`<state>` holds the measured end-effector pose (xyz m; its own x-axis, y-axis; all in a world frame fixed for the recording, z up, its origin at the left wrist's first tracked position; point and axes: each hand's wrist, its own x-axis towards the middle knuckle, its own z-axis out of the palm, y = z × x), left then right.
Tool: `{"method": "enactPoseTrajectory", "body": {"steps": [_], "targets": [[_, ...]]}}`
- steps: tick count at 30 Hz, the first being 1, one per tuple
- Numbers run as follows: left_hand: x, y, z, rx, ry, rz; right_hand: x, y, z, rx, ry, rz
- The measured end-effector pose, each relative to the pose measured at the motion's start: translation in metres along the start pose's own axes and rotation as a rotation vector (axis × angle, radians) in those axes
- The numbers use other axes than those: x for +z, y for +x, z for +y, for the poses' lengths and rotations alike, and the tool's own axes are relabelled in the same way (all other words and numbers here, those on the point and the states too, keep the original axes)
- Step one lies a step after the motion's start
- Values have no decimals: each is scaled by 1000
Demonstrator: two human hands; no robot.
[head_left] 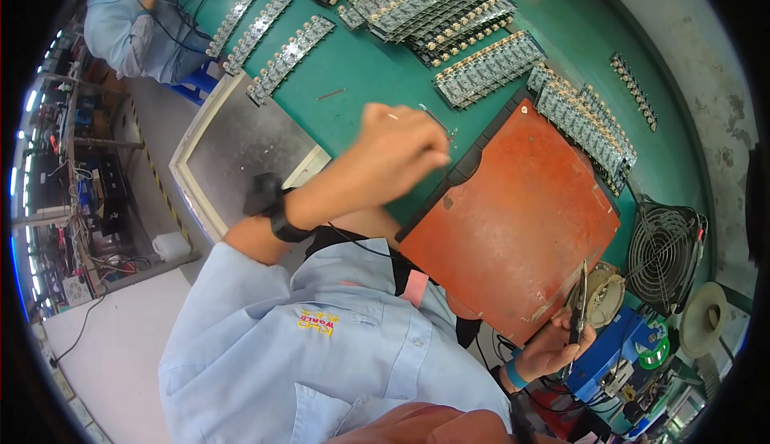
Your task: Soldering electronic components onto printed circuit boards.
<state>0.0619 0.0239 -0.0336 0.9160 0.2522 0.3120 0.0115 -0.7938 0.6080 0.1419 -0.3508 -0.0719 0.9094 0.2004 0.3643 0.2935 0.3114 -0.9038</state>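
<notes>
My left hand (401, 154) is raised over the green table, left of an orange-red board (513, 219) with a black strip along one edge. Its fingers are curled in, and anything they may hold is hidden. At the board's lower right corner, my right hand (557, 349) grips dark tweezers (578, 308), points upward. A round tan dish (605, 298) stands just beside them. Beyond the board lie stacked circuit board panels (481, 67), and another row of panels (584, 127) overlaps along its far right side.
A round metal-grille fan (664, 253) and a blue machine (611, 361) with a green spool (656, 353) stand at the right. Separate board strips (290, 59) lie at the far left, near a grey framed panel (257, 151). A co-worker (136, 31) sits at upper left.
</notes>
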Motion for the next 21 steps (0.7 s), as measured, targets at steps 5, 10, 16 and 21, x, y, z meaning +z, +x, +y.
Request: {"method": "enactPoseTrajectory", "body": {"steps": [5,10,16,21], "targets": [[-12,-26,-8,-241,36,168,-1,-2,1,6,18,-9],[5,-36,-11,-276,233,297,-1,-2,1,-6,-3,-1],[-82,8,-31,-67,384,686,4,1,-2,-35,0,-13],[-150,60,-26,153,588,974,18,2,-7,41,-20,64]]}}
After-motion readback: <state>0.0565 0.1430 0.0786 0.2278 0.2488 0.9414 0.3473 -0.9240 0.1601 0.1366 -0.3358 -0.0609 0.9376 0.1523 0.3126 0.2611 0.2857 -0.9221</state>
